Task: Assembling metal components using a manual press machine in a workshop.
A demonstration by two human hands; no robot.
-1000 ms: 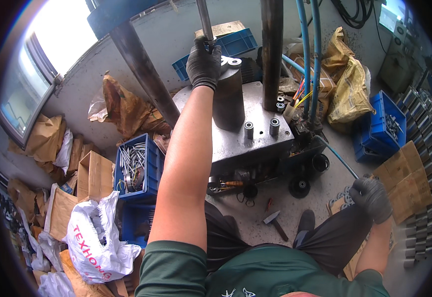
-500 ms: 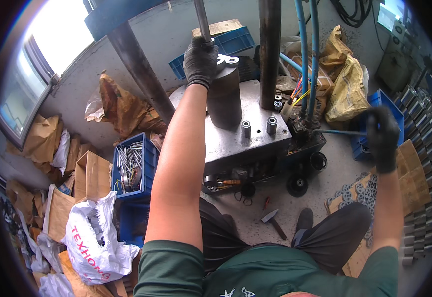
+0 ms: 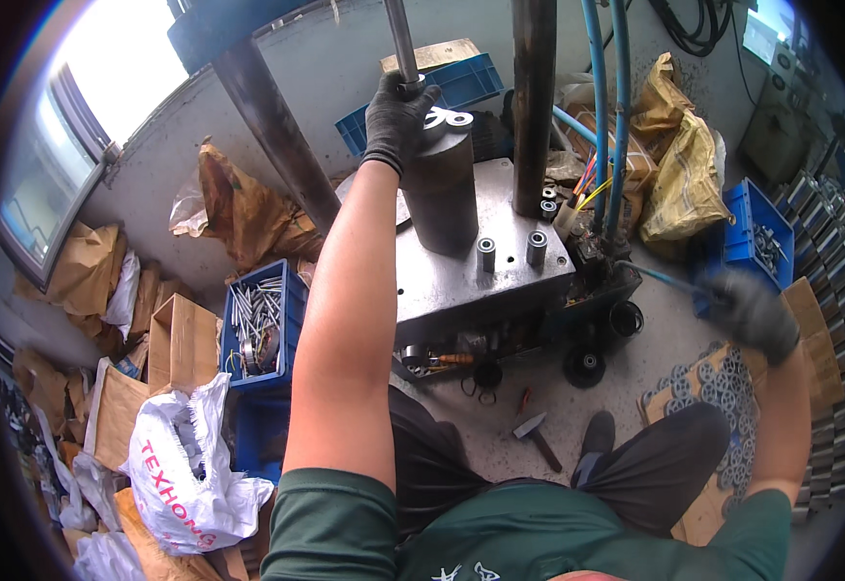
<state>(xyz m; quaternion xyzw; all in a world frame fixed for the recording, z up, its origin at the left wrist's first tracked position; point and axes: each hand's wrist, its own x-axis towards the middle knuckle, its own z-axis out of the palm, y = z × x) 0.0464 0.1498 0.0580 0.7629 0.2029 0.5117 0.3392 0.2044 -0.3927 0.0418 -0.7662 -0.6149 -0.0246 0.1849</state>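
Observation:
My left hand [image 3: 396, 124], in a dark glove, is closed around a small metal sleeve [image 3: 411, 84] at the lower end of an upright steel rod [image 3: 400, 39]. Beside it stands a thick steel cylinder [image 3: 444, 198], with small ringed metal parts [image 3: 457, 119] on top. Out to the right, my gloved right hand [image 3: 756, 317] is blurred by motion and grips the end of a long lever [image 3: 657, 274] coming from the press base. Two short metal bushings [image 3: 536, 248] stand on the steel press plate [image 3: 422, 290]. How my left fingertips meet the sleeve is partly hidden.
Thick press columns [image 3: 531, 107] and blue hoses [image 3: 620, 126] rise behind the plate. A hammer [image 3: 536, 441] lies on the floor between my feet. Blue crates [image 3: 297, 315] hold metal pins at the left. Flat rings [image 3: 723, 416] cover cardboard near my right knee.
My right hand has swung down and toward me with the lever, whose outer end is now lower. My left hand stays at the rod's lower end, its thumb now more spread to the right.

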